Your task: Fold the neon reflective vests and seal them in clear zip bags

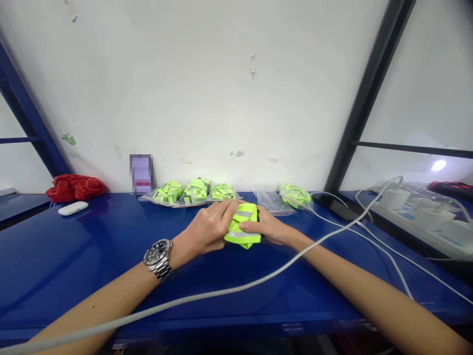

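Between my two hands is a folded neon-yellow reflective vest with silver-grey stripes, held just above the blue tabletop. My left hand, a metal watch on its wrist, has its fingers wrapped over the bundle's left and upper side. From the right, my right hand grips it with the thumb lying across the front; its other fingers are hidden behind. Beyond my hands, several similar vests in clear bags lie along the wall. To their right, another bagged vest rests beside a clear plastic bag.
A white cable crosses the foreground in front of my arms. On the left lie a red plastic bundle and a white case; a phone leans on the wall. A dark phone and plugged chargers are at right.
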A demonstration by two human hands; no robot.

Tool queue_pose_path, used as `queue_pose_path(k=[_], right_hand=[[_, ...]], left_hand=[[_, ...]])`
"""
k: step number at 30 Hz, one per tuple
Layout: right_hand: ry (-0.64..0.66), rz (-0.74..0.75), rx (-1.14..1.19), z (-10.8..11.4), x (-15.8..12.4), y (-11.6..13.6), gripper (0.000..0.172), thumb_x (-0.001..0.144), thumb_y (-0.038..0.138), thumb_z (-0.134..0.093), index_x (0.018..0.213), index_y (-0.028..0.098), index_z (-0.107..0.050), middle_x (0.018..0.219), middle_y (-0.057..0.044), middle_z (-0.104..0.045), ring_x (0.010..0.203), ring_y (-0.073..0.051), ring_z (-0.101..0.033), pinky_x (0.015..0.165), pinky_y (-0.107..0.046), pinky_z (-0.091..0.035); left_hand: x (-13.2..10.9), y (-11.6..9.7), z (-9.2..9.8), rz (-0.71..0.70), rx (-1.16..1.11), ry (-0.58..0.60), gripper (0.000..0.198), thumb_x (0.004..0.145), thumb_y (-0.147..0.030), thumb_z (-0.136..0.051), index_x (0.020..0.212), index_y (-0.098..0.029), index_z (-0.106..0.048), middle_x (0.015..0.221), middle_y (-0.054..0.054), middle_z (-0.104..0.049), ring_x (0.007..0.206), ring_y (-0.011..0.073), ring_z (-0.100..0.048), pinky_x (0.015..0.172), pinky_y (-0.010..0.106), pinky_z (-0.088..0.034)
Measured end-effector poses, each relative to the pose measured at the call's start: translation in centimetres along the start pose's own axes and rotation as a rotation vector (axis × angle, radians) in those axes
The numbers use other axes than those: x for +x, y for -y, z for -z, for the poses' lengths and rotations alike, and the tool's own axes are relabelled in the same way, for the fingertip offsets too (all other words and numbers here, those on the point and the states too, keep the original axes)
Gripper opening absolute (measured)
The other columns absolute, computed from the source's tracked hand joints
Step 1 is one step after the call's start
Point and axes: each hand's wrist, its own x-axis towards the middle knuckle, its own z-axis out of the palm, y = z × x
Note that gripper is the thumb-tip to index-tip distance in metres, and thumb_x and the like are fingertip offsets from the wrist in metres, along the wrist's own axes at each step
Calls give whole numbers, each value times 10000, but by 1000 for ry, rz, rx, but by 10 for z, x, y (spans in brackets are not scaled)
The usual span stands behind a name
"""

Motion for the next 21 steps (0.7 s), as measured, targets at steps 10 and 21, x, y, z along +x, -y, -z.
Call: queue_pose_path(k=[10, 21], right_hand=[[-180, -57, 17, -9, -7, 1, 399, 544, 320, -853, 813, 135, -624, 709, 6, -628, 600, -122, -579, 561, -241, -470], [-305, -13, 34, -18, -9, -2, 494, 546, 325, -846, 934, 169, -584, 800, 2, -628, 677, -145, -610, 599, -258, -504]], left_hand=[[1, -1, 7, -116, -9, -102, 581, 654, -72, -426, 1228, -104, -340, 1060, 182, -599, 971, 297, -616, 771, 406, -545], [0, 4, 3, -131, -142, -207, 606, 741, -95, -492, 1319, -107, -312, 1163, 193, -563, 1097, 290, -571, 868, 428, -542]])
